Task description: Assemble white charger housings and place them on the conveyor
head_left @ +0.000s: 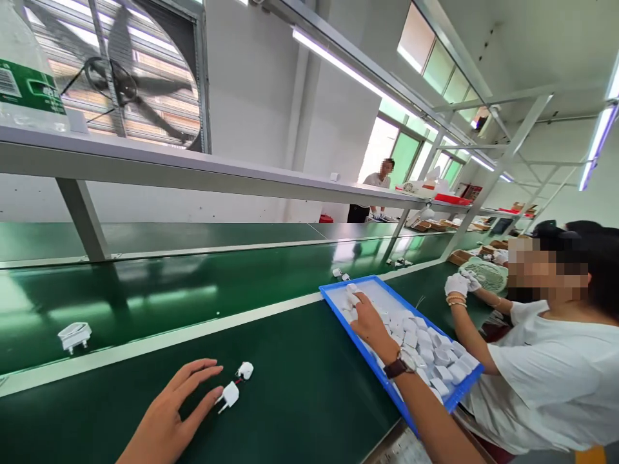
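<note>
My left hand (176,409) is low over the green work surface, fingers apart and curved. Its thumb tip is at the edge of a white two-pin plug piece (229,394), which lies on the surface. A short red wire joins that piece to a smaller white part (245,370). To the right, my right hand (371,324), with a watch on the wrist, reaches into a blue-rimmed tray (345,319). Its fingers close at a white plastic casing (352,290) near the tray's far left corner. Many similar white casings (425,354) lie loose in the tray.
A white plug adapter (75,336) sits on the green belt (159,303) beyond a pale strip. More plug parts (340,274) lie behind the tray. A co-worker (546,348) in white gloves sits close on the right. A shelf (217,174) crosses above the belt, carrying a bottle (29,84).
</note>
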Demonstrator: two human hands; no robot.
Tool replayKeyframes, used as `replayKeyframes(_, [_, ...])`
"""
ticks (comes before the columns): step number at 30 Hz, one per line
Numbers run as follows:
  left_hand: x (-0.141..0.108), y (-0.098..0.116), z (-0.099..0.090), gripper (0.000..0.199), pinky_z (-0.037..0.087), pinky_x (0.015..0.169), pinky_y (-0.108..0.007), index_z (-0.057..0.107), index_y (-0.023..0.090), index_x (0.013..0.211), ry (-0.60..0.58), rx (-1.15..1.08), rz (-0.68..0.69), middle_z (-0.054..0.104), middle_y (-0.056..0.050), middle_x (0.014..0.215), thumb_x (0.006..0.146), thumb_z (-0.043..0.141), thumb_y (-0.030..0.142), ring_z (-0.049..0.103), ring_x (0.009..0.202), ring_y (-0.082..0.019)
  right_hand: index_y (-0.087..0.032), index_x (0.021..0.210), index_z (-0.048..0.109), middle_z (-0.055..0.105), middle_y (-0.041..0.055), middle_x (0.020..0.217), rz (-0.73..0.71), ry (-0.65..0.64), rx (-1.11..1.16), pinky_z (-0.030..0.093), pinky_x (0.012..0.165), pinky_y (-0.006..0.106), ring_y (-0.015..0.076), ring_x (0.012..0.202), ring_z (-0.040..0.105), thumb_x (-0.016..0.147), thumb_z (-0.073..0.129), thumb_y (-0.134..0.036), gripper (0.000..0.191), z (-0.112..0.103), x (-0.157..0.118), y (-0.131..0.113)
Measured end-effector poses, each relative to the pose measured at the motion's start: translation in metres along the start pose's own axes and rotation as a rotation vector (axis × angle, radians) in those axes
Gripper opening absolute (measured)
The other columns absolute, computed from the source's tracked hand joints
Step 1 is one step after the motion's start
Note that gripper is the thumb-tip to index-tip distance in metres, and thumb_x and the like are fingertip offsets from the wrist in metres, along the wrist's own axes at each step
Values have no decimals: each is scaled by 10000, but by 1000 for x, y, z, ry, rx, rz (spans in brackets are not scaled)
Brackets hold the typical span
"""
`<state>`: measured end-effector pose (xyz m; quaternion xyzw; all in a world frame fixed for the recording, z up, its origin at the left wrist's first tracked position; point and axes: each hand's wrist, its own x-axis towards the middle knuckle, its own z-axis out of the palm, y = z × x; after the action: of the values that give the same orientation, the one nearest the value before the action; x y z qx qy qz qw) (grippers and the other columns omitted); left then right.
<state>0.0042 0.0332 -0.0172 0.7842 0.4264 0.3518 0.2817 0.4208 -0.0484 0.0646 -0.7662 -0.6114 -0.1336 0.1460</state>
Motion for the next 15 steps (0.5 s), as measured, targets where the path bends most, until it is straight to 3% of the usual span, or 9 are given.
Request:
replayKeyframes(4, [-4, 28, -4, 597, 637, 910, -377, 658, 313, 1321, -115, -376, -198, 752, -36, 1220, 826, 653, 647, 747, 1046, -275, -227, 1430, 492, 629, 50, 1228, -333, -18, 316, 533, 940, 268, 153, 1048, 634, 914, 598, -162, 530, 30, -10, -106])
replayKeyframes(6, [-6, 38, -2, 676, 634, 916, -408, 589, 258, 1403, -164, -570, -260, 733, -71, 1257, 863, 613, 666, 741, 1049, -285, -213, 1469, 445, 631, 72, 1261, -574, -38, 592, 537, 949, 286, 174, 1090, 626, 913, 624, -180, 586, 42, -15, -159])
replayKeyframes(8, [-7, 39, -4, 665, 641, 877, -413, 600, 206, 1380, -143, -647, -291, 744, -92, 1205, 890, 592, 655, 745, 982, -280, -213, 1451, 477, 649, 87, 1247, -738, -87, 748, 523, 983, 343, 211, 1126, 610, 921, 653, -221, 558, 45, -15, -195])
replayKeyframes(10, [-8, 31, -11, 600, 639, 850, -392, 636, 180, 1309, -47, -589, -298, 756, -91, 1127, 901, 598, 618, 740, 924, -261, -238, 1441, 506, 648, 90, 1257, -764, -176, 778, 505, 1008, 383, 237, 1156, 594, 906, 705, -262, 571, 43, -10, -209])
replayKeyframes(12, [-10, 16, -19, 508, 631, 839, -371, 647, 192, 1260, 66, -414, -252, 752, -79, 1096, 915, 603, 562, 732, 916, -244, -252, 1456, 505, 613, 104, 1317, -696, -320, 770, 513, 996, 388, 251, 1172, 588, 865, 764, -295, 646, 38, -2, -206])
replayKeyframes(15, [-14, -7, -23, 326, 612, 832, -365, 663, 233, 1194, 158, -31, -40, 738, -57, 1051, 973, 548, 442, 716, 914, -229, -253, 1441, 530, 595, 117, 1312, -634, -559, 668, 533, 958, 395, 276, 1149, 591, 775, 845, -329, 741, 36, 6, -191])
